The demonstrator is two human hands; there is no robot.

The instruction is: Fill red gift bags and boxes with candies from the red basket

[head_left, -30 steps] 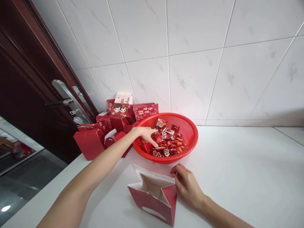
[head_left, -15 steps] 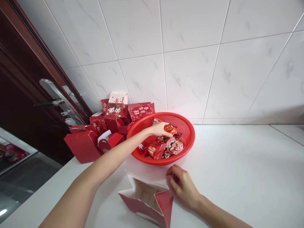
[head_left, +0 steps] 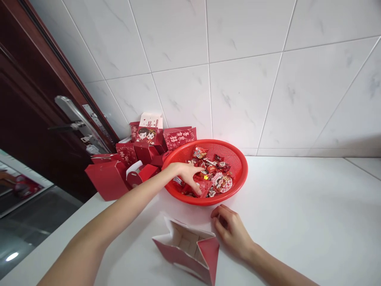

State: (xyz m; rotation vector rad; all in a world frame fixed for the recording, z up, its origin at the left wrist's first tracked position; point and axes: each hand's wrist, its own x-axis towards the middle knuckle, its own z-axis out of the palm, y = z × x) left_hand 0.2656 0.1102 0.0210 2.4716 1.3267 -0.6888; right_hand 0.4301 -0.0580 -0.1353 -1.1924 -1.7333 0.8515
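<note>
My left hand [head_left: 190,176] reaches into a red plastic basket [head_left: 242,174] of wrapped sweets. Its thumb and fingers are apart, over a shiny red packet [head_left: 205,186] that it touches. Beside the packet lies a round pink-and-white sweet packet [head_left: 222,182] with a cartoon figure. My right hand [head_left: 230,230] rests on the white table just in front of the basket, its fingers curled; whatever may be inside them is hidden. Close to its left stands a red paper box [head_left: 184,258], its top open towards me and its inside bare.
Several red gift boxes [head_left: 105,178] are heaped at the left against the tiled wall [head_left: 238,99]. A printed box [head_left: 180,136] leans behind the basket. Left of the white table [head_left: 297,214] is a dark door with a metal handle [head_left: 71,119].
My left hand has shifted towards me and left within the basket, from the sweets at the middle to the shiny red packet, fingers spreading. My right hand has stayed by the box.
</note>
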